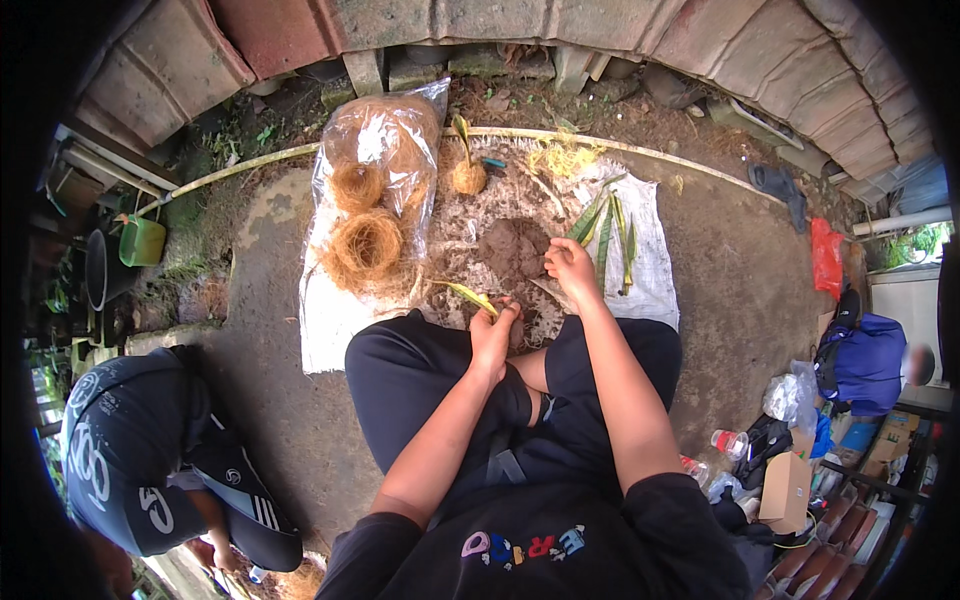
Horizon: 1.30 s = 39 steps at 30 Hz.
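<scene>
In front of my crossed legs, my left hand point(492, 338) is closed around the lower part of a small snake plant with a yellow-green leaf point(468, 295) pointing to the far left. Dark soil shows by its fingertips. My right hand point(572, 268) has its fingers curled together, just right of a mound of wet brown soil point(512, 246); whatever it may pinch is too small to make out. Long green snake plant leaves point(605, 235) lie beyond that hand. A nest-like ring of brown coconut fibre point(366, 246) sits to the left.
A white sack point(655, 215) lies under everything. Clear plastic point(420, 110) holds more fibre. A fibre ball with a plant point(468, 178) and yellow strings point(562, 157) are at the back. Another person point(140, 450) sits at the left; boxes point(786, 492) and bottles are at the right.
</scene>
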Tool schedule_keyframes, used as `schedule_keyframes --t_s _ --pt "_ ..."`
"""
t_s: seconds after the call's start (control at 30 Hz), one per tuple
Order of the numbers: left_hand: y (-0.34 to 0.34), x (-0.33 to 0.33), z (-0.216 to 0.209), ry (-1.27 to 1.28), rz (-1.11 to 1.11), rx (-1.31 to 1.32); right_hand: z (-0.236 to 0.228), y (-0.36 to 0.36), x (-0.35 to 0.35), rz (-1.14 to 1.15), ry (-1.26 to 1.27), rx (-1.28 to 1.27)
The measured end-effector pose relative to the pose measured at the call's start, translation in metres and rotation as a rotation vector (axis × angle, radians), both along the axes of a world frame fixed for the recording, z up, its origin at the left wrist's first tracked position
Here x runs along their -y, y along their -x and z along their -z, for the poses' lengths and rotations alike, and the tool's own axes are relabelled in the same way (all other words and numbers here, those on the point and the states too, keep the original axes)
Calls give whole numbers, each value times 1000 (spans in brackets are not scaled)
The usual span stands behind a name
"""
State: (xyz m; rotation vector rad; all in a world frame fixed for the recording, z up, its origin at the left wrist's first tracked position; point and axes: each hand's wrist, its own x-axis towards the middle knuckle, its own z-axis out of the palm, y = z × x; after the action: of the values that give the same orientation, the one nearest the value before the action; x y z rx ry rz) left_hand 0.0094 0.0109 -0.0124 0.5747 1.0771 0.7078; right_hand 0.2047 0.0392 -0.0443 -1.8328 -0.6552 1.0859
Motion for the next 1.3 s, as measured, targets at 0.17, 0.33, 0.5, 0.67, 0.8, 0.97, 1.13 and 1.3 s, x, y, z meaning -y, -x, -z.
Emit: schedule_keyframes --t_s 0.17,0.33,0.5,0.67,0.8,0.97,1.13,1.3 --pt "-4 1 -5 5 -17 -30 -6 6 37 113 -121 -290" --pt "-3 4 1 -11 48 -16 -40 23 77 15 -93 -333" --pt "1 8 5 -11 218 51 -50 54 100 105 -43 -469" --pt "-2 13 2 8 249 121 -30 54 110 -187 -102 -273" --pt "6 12 34 20 219 35 -28 56 109 -154 -48 -184" --pt "5 15 33 14 212 -20 -16 53 108 -25 -131 -346" --pt "5 21 12 -57 260 -43 -24 51 110 -62 -137 -430" --pt "7 25 11 -107 266 -64 -16 52 111 -223 -81 -307"
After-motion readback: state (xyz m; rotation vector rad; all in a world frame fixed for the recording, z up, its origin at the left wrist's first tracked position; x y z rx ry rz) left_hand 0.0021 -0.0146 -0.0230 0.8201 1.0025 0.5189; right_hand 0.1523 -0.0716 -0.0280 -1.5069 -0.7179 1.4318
